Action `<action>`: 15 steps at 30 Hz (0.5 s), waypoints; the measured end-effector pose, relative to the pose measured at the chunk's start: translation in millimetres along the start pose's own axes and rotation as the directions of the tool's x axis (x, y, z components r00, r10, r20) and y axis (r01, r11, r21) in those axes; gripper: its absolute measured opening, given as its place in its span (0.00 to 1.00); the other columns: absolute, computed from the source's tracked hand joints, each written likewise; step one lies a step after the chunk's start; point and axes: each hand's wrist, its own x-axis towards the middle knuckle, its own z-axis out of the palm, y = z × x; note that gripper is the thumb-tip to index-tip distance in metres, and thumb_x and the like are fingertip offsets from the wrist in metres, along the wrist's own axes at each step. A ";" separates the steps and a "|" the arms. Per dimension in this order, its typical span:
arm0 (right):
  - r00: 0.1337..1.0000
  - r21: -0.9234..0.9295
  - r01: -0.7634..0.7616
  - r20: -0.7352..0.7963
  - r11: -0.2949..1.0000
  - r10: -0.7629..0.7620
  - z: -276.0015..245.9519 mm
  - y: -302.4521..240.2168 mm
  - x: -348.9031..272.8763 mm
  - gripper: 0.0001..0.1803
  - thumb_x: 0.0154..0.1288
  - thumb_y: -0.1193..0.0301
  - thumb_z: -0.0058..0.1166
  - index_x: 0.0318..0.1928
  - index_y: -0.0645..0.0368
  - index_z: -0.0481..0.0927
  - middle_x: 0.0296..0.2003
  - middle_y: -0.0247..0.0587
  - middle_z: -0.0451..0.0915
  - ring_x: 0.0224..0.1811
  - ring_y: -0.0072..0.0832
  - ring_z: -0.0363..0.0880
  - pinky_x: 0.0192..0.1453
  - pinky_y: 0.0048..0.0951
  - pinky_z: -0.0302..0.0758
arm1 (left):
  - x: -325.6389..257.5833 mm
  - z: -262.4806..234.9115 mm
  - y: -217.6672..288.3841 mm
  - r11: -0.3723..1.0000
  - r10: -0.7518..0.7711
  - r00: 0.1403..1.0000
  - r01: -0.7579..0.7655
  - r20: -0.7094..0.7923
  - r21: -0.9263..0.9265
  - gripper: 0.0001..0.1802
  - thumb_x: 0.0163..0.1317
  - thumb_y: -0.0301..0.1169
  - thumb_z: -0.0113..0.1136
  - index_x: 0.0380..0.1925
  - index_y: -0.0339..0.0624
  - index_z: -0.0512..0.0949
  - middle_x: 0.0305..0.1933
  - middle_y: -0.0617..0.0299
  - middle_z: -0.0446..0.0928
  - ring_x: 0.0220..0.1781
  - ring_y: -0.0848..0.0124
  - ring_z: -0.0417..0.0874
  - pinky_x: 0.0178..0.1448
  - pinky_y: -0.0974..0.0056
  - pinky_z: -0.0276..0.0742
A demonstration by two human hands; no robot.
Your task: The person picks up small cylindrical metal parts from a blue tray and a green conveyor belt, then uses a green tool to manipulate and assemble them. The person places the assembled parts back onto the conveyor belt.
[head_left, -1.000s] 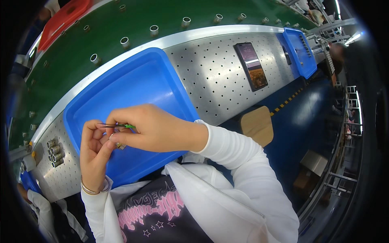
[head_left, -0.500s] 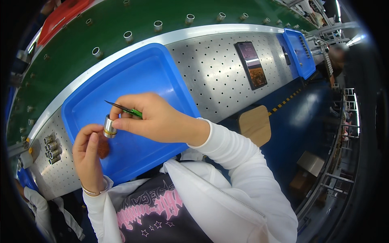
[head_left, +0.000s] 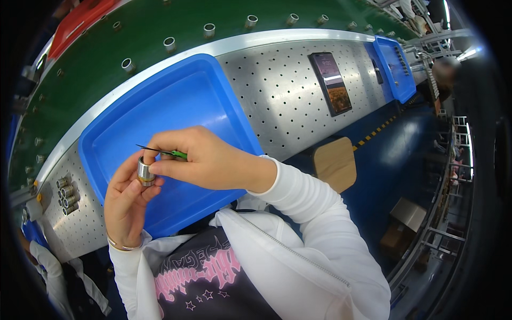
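Metal ring [head_left: 145, 172] now raised in left hand [head_left: 128, 202], right hand [head_left: 205, 160] pinching green-handled tweezers [head_left: 162, 152], over blue tray [head_left: 170, 117], metal cylinders [head_left: 66, 191] nearby

The left hand [head_left: 127, 200] holds a small metal cylinder [head_left: 144, 171] upright between thumb and fingertips, above the blue tray [head_left: 176, 101]. The right hand [head_left: 205, 160] grips a thin green-handled tool [head_left: 165, 152], its dark tip projecting left past the cylinder's top. The tray rests on a perforated metal bench [head_left: 277, 96]. Similar cylinders [head_left: 66, 192] lie grouped left of the tray. A phone [head_left: 332, 83] lies flat to its right.
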 end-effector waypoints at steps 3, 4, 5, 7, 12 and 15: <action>0.999 -0.021 0.025 -0.033 0.999 -0.026 -0.5 1.5 -2.2 0.08 0.61 0.71 0.54 0.37 0.63 0.77 0.29 0.37 0.79 0.29 0.20 0.73 0.32 0.21 0.69 | 1.4 1.5 -2.3 0.998 0.061 0.998 -0.061 0.012 0.011 0.28 0.57 0.29 0.61 0.57 0.34 0.67 0.50 0.52 0.75 0.48 0.66 0.80 0.51 0.67 0.78; 0.999 -0.020 0.020 -0.031 1.000 -0.021 -0.4 0.6 -3.4 0.08 0.61 0.71 0.54 0.37 0.64 0.77 0.29 0.37 0.79 0.29 0.20 0.74 0.32 0.21 0.69 | 1.2 2.0 -4.6 0.986 0.120 0.993 -0.118 -0.008 0.118 0.28 0.56 0.28 0.61 0.57 0.34 0.67 0.49 0.53 0.75 0.48 0.66 0.79 0.52 0.67 0.77; 0.999 -0.021 0.015 -0.029 1.000 -0.015 -0.3 -1.6 -4.6 0.08 0.62 0.71 0.54 0.37 0.64 0.77 0.29 0.38 0.79 0.29 0.21 0.74 0.32 0.21 0.69 | 0.9 2.7 -7.1 0.959 0.179 0.984 -0.170 -0.021 0.225 0.28 0.56 0.28 0.61 0.57 0.35 0.67 0.49 0.53 0.75 0.49 0.66 0.79 0.53 0.67 0.76; 1.000 -0.027 0.015 -0.024 1.000 -0.016 -0.8 -2.8 -6.3 0.08 0.62 0.71 0.53 0.37 0.64 0.77 0.29 0.39 0.79 0.28 0.22 0.74 0.33 0.22 0.70 | -0.3 5.6 -9.4 0.912 0.257 0.966 -0.232 -0.032 0.337 0.28 0.55 0.27 0.62 0.57 0.35 0.67 0.49 0.53 0.75 0.50 0.67 0.78 0.54 0.66 0.75; 1.000 -0.126 0.001 -0.028 0.992 -0.005 -1.3 -5.9 -5.5 0.08 0.63 0.72 0.52 0.37 0.65 0.76 0.29 0.39 0.79 0.30 0.22 0.76 0.35 0.22 0.71 | -1.4 14.9 -4.5 0.982 0.133 0.991 -0.129 -0.023 0.134 0.29 0.55 0.26 0.61 0.58 0.32 0.65 0.51 0.52 0.75 0.52 0.66 0.77 0.55 0.64 0.74; 0.998 -0.044 -0.052 -0.024 0.998 0.051 -4.4 -5.8 -9.4 0.08 0.65 0.73 0.50 0.38 0.67 0.77 0.30 0.38 0.79 0.34 0.20 0.77 0.39 0.20 0.72 | 0.7 19.6 -4.5 0.988 0.096 0.995 -0.096 0.012 0.123 0.29 0.57 0.25 0.59 0.59 0.32 0.64 0.51 0.51 0.75 0.51 0.66 0.78 0.55 0.65 0.74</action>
